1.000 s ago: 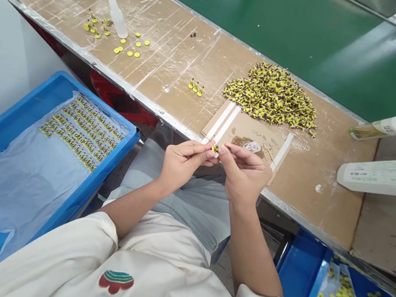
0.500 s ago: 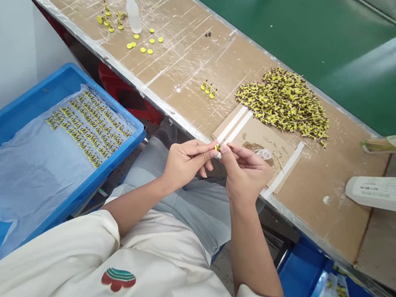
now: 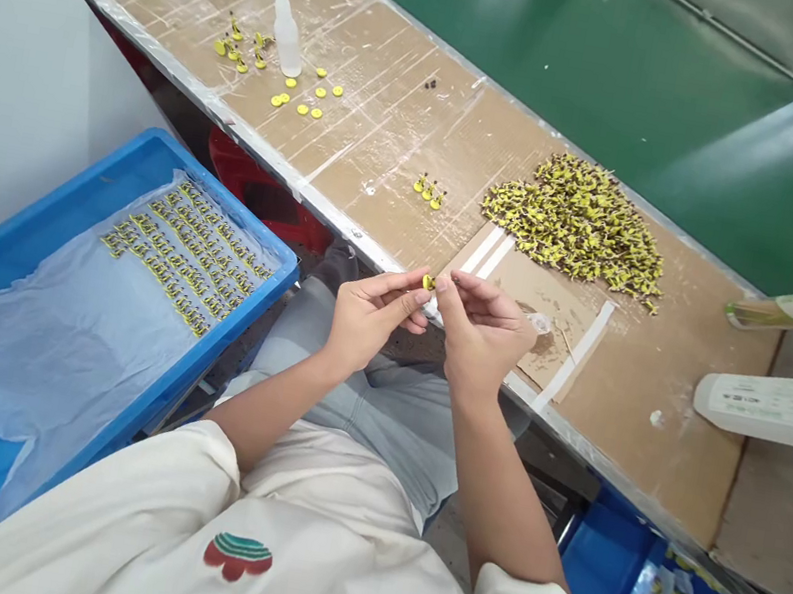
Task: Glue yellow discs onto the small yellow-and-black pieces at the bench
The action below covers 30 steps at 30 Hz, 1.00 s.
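Observation:
My left hand (image 3: 371,321) pinches a small yellow piece (image 3: 429,283) between thumb and fingertips, over the table's front edge. Right beside it, the thumb and forefinger of my right hand (image 3: 483,330) are closed at the same piece; whether they grip a separate part is too small to tell. Behind my hands lies a cardboard pad (image 3: 542,286) with white tape strips. A large heap of yellow and dark brown little figures (image 3: 580,221) rests past the pad. Three small figures on yellow bases (image 3: 429,191) stand to the left of the heap.
Yellow discs (image 3: 302,109), more figures and a white nozzle bottle (image 3: 287,30) are at the table's left. Two bottles (image 3: 778,406) lie or lean at right. A blue tray (image 3: 259,299) with rows of figures sits lower left; a blue bin (image 3: 602,565) with yellow discs, lower right.
The view has shifted slightly. Both hands have risen a little, and the yellow piece between my fingertips is turned differently and shows more clearly.

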Each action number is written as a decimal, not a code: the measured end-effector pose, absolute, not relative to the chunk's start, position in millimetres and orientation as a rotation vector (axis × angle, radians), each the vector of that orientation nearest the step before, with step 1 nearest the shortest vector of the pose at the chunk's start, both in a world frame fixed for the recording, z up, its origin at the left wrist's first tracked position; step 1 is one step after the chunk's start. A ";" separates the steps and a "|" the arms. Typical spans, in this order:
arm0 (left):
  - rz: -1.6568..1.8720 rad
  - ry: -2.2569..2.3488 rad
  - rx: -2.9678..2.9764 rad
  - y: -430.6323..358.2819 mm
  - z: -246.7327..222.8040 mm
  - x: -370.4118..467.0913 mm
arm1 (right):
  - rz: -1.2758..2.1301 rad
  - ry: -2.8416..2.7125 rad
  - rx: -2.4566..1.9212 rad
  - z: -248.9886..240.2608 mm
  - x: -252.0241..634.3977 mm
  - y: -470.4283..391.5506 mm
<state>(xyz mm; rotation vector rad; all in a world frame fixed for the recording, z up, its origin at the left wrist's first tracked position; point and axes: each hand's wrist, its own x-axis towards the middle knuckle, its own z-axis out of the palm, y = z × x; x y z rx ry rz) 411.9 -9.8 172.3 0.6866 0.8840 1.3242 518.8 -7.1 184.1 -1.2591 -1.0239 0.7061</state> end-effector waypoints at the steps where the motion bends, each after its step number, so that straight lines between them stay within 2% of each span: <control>1: 1.326 0.885 0.679 -9.4 172.3 411.1 | 0.708 -1.025 -1.254 184.3 517.4 -6.3; 9: 1.322 0.875 0.626 -7.5 177.3 411.2 | 0.735 -1.019 -1.221 188.0 515.3 5.3; 13: 1.301 0.815 0.547 -3.4 182.3 406.4 | 0.501 -1.111 -1.250 182.6 528.9 36.2; 19: 1.178 0.694 0.307 5.2 182.1 391.2 | 0.159 -1.548 -1.599 147.9 556.1 98.0; 24: 1.154 0.619 0.174 8.5 177.4 384.8 | 0.059 -1.712 -1.789 129.2 557.8 119.2; 30: 1.137 0.540 0.041 12.1 171.6 381.4 | 0.028 -1.741 -1.804 122.3 557.5 122.0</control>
